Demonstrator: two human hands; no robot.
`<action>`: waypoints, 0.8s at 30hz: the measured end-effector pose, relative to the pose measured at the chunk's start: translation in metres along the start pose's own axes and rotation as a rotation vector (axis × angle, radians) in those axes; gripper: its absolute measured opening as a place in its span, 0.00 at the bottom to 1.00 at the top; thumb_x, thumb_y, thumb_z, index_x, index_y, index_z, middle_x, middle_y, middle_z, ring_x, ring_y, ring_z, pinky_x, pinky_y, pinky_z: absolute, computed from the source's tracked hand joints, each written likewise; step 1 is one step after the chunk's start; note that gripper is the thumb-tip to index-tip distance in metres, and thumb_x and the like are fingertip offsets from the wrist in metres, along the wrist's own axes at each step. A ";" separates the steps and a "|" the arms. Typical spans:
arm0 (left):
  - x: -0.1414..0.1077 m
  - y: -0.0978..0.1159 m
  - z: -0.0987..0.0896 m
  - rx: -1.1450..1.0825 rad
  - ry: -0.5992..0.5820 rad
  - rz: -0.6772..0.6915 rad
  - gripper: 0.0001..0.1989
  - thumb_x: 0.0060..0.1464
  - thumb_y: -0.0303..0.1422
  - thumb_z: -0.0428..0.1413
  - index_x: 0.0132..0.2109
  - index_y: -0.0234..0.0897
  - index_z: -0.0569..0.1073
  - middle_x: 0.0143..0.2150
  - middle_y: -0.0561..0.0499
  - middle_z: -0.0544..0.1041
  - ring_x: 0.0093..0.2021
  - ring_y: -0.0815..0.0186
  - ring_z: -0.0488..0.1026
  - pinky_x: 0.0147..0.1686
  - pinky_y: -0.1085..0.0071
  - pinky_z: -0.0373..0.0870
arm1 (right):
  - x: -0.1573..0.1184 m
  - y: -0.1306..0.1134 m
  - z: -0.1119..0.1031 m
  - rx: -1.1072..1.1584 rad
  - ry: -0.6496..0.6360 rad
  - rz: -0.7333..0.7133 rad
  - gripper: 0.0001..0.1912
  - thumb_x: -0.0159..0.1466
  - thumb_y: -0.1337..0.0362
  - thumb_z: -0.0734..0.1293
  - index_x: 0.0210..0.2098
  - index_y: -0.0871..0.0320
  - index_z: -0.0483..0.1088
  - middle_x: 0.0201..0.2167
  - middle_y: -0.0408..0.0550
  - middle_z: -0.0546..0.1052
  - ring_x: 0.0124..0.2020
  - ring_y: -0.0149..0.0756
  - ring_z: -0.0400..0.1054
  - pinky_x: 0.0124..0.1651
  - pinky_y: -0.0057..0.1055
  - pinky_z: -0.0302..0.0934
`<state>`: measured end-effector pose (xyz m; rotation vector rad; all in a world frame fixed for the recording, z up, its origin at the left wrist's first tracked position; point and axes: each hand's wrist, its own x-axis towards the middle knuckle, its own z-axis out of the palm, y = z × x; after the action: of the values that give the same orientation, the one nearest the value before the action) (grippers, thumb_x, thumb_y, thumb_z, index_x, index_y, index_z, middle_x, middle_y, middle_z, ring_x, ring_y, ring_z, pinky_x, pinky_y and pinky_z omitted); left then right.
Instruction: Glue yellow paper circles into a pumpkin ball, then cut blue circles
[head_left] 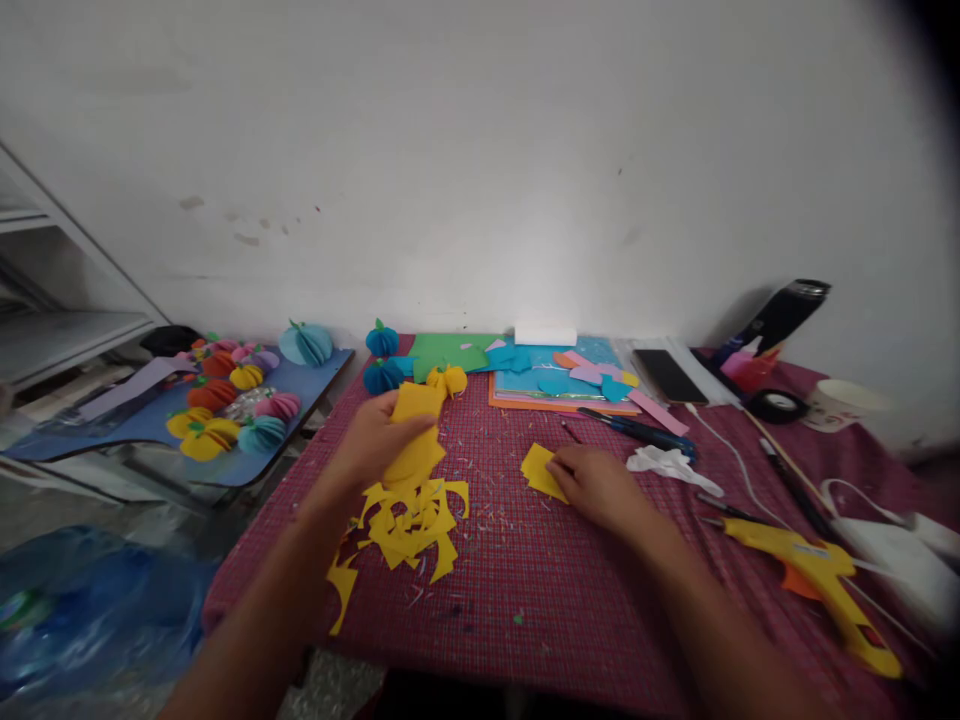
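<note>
Yellow paper pieces [417, 408] are gripped in my left hand [369, 440], the thumb lying across their face. Below that hand, a heap of curved yellow paper offcuts [412, 525] lies on the red checked tablecloth [525, 590]. My right hand [596, 485] pinches a small stack of yellow paper [541, 472] at its right edge, low over the cloth. Just beyond the left hand sits a small yellow paper pumpkin [448, 380]. Two blue paper pumpkins [382, 376] stand near it at the table's back left.
A yellow glue gun [817, 570], blue-handled scissors [645, 430], a crumpled white tissue [673, 465] and a phone [667, 376] lie on the right. Coloured paper sheets [450, 352] are at the back. Several paper pumpkins [214, 394] cover a blue side table [247, 462] at left.
</note>
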<state>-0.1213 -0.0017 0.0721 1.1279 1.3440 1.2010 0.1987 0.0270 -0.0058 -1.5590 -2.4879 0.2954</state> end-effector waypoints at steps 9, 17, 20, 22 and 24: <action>0.044 -0.069 0.081 -0.369 -0.009 -0.134 0.24 0.38 0.40 0.70 0.39 0.34 0.71 0.24 0.52 0.76 0.21 0.60 0.76 0.22 0.66 0.73 | -0.009 -0.035 0.014 0.263 0.339 -0.238 0.12 0.70 0.59 0.63 0.50 0.54 0.72 0.43 0.51 0.76 0.43 0.40 0.70 0.45 0.35 0.64; 0.040 -0.080 0.086 -0.415 0.063 -0.125 0.24 0.36 0.39 0.71 0.38 0.33 0.72 0.26 0.53 0.77 0.22 0.66 0.74 0.24 0.71 0.71 | -0.003 -0.066 0.033 0.167 0.324 -0.420 0.23 0.67 0.62 0.67 0.61 0.54 0.66 0.44 0.53 0.72 0.41 0.40 0.67 0.42 0.36 0.64; 0.038 -0.079 0.087 -0.407 0.055 -0.124 0.23 0.36 0.38 0.71 0.37 0.33 0.72 0.26 0.53 0.77 0.23 0.67 0.73 0.24 0.71 0.71 | 0.000 -0.074 0.039 0.078 0.335 -0.462 0.14 0.68 0.64 0.64 0.52 0.53 0.73 0.37 0.49 0.72 0.35 0.37 0.66 0.36 0.32 0.59; 0.038 -0.079 0.086 -0.412 0.062 -0.121 0.23 0.36 0.38 0.71 0.38 0.33 0.72 0.26 0.53 0.76 0.23 0.67 0.73 0.24 0.71 0.71 | 0.001 -0.077 0.041 0.043 0.360 -0.486 0.10 0.68 0.67 0.64 0.45 0.54 0.76 0.32 0.47 0.72 0.31 0.35 0.65 0.33 0.31 0.56; 0.039 -0.079 0.084 -0.421 0.078 -0.120 0.23 0.36 0.39 0.71 0.38 0.33 0.72 0.25 0.53 0.76 0.22 0.67 0.72 0.24 0.71 0.71 | 0.001 -0.076 0.040 0.054 0.404 -0.515 0.09 0.68 0.69 0.64 0.42 0.55 0.76 0.29 0.45 0.72 0.29 0.34 0.64 0.32 0.30 0.54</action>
<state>-0.0439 0.0383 -0.0129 0.6982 1.1282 1.3696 0.1216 -0.0076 -0.0241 -0.8057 -2.4103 -0.0316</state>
